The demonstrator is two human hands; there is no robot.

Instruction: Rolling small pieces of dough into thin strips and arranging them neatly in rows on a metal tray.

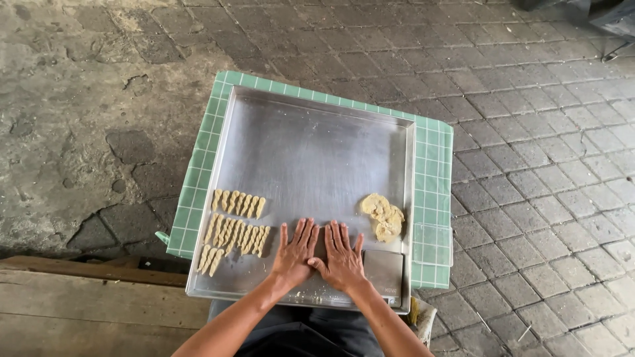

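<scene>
A: What are the hands doing?
B: The left hand and right hand are lying flat, fingers spread, thumbs touching, gripping nothing; any dough beneath the palms is hidden.
A: What is the metal tray holding?
B: Rows of pale twisted dough pieces are lying left; a lumpy dough mass is sitting right, above a small metal scraper. A green checked cloth is lying underneath.

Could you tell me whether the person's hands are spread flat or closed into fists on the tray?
Spread flat: left hand and right hand lie palm-down, side by side on the metal tray, fingers extended.
</scene>
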